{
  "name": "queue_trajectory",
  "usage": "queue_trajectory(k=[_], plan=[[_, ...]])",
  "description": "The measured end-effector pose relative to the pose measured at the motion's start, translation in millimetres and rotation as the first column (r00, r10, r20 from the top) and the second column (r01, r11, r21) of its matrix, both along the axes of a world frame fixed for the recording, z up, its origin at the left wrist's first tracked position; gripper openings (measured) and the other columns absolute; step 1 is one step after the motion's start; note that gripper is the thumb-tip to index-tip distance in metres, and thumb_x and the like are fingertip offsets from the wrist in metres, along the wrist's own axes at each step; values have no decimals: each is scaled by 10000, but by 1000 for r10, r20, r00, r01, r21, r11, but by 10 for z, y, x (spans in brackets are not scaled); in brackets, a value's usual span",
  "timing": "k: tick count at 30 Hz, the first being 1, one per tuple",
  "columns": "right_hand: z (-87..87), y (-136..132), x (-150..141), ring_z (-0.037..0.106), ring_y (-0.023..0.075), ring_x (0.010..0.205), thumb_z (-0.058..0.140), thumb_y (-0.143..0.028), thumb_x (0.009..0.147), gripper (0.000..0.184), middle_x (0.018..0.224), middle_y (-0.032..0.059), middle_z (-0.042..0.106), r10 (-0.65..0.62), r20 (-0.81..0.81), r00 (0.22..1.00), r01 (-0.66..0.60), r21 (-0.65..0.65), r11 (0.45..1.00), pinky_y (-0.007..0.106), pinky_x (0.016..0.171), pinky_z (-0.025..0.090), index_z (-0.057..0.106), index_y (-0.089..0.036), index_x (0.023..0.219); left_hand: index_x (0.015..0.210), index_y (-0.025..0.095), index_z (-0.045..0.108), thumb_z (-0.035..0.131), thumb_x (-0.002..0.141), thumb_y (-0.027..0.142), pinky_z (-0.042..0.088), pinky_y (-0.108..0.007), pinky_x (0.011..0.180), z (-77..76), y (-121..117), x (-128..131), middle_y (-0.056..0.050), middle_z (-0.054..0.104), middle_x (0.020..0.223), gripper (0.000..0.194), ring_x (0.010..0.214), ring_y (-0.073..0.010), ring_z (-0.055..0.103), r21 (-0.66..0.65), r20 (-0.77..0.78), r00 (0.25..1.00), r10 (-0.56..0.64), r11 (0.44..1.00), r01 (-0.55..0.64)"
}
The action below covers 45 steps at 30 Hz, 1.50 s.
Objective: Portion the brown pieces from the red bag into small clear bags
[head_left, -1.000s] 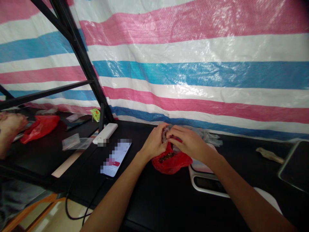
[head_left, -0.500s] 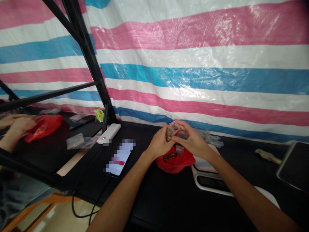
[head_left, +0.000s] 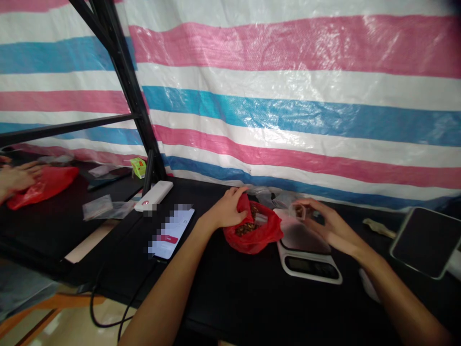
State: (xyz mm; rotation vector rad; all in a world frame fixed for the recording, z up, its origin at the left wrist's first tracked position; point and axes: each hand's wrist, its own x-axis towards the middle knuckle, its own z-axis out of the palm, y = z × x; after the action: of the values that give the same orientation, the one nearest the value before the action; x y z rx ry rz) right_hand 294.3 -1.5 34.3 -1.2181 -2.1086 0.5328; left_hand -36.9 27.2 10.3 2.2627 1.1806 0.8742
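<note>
Left hand (head_left: 226, 210) gripping rim of red plastic bag (head_left: 264, 235), brown dried bits (head_left: 246, 228) inside; right hand (head_left: 333, 227) in narrow pinch on small clear bag (head_left: 297, 211) holding more, just above digital kitchen scale (head_left: 306, 265); both on black counter (head_left: 230, 307).

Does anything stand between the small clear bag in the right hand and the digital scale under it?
Nothing visible does. The small clear bag, pinched in the right hand, hangs just above the back of the digital scale. The red plastic bag, under the left hand, lies to one side.
</note>
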Motion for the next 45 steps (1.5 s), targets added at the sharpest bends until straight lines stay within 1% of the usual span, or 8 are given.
queue_trajectory(k=[5,10,17,24,27,34,40,45], plan=[[-145,-54,76,668,284,1062,594,-135,810,436,1135,59,726,42,316,948,-88,131,987,463,963,506,681,-283,1210,1368,187,578,549,722,29,527,-386,1045,-20,68,-116,-93,699,1235,666,1111,-242,683,-115,83,994,-69,990,78],[-145,-107,74,577,304,1264,564,-66,713,723,1352,64,648,14,332,943,-83,196,977,505,1075,408,573,-311,1394,1261,163,638,462,707,-10,574,-330,858,-40,158,-130,-43,748,967,607,848,-183,703,-150,216,975,46,989,-14],[-78,-145,19,552,322,1282,540,-54,702,713,1333,60,655,-13,268,963,-51,231,972,527,1081,351,568,-310,1367,1046,175,709,439,732,12,528,-341,1014,-54,213,-111,-40,756,1084,445,1039,-189,699,-11,329,935,134,990,-139],[-64,-167,-68,566,320,1244,545,-56,732,596,1279,71,669,-26,286,958,-58,282,958,517,1055,358,635,-300,1268,958,219,696,485,794,62,529,-360,974,-4,149,-155,-40,709,1047,311,988,-214,678,104,-19,980,199,975,-196],[-32,-163,-16,554,320,1259,537,-53,715,623,1293,66,663,-17,281,960,-60,264,963,518,1068,349,628,-304,1278,996,233,684,495,858,117,512,-373,1016,27,134,-170,-41,688,1093,262,1033,-221,671,136,-44,966,254,960,-246],[-68,-154,80,501,327,1340,532,-44,646,832,1421,74,586,47,285,957,-86,126,988,539,1107,358,518,-315,1432,1192,230,638,386,1043,331,482,-373,1072,70,128,-188,-68,671,1203,310,1119,-218,655,180,109,930,352,913,-367],[-170,-144,58,517,327,1338,570,-49,663,848,1417,81,597,55,288,956,-91,113,989,549,1134,366,504,-314,1466,1187,225,639,304,1069,394,455,-391,1110,25,151,-197,-81,681,1219,394,1169,-230,641,119,118,919,377,913,-390],[-232,-92,41,612,309,1218,622,-179,842,539,1272,76,675,25,253,967,-62,140,988,524,1083,439,603,-312,1364,1155,209,662,253,1069,496,473,-394,1081,-93,173,-174,-97,715,1204,507,1169,-247,650,-129,92,957,276,956,-263]])
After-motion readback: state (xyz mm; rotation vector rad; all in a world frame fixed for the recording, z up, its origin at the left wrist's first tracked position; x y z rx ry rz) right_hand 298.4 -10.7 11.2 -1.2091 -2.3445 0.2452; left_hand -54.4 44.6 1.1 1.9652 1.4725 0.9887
